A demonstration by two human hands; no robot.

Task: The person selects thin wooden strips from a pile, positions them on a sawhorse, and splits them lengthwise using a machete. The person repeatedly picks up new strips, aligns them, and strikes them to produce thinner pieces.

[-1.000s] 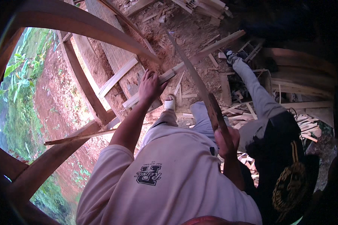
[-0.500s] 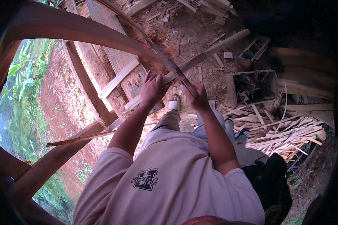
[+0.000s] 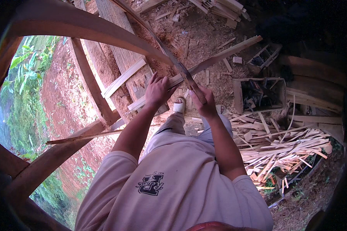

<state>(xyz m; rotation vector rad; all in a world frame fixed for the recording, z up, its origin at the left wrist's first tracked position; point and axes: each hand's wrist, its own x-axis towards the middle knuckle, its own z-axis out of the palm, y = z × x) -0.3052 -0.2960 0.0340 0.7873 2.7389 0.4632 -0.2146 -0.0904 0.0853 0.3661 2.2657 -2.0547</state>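
Observation:
My right hand [image 3: 205, 102] is closed around the near end of a long, thin, dark wooden strip [image 3: 158, 40], which slants away to the upper left. Beneath that strip, crossing it, lies a paler straight wooden batten [image 3: 227, 54]. My left hand [image 3: 157, 92] grips this batten left of the crossing, its index finger pointing forward along the wood. The batten's cut end [image 3: 135, 104] sticks out to the left of my left wrist.
A thick wooden beam [image 3: 92, 31] spans the upper left, and posts frame the open hillside. Right of me stand a wooden box of dark items [image 3: 238, 94] and a heap of offcuts [image 3: 281, 150]. A wide plank [image 3: 121, 50] lies ahead over sawdust-strewn ground.
The dark shape and pale-trousered leg at my lower right are gone, uncovering more of the offcut heap. Both hands keep their holds, with the strip and batten nearly unmoved.

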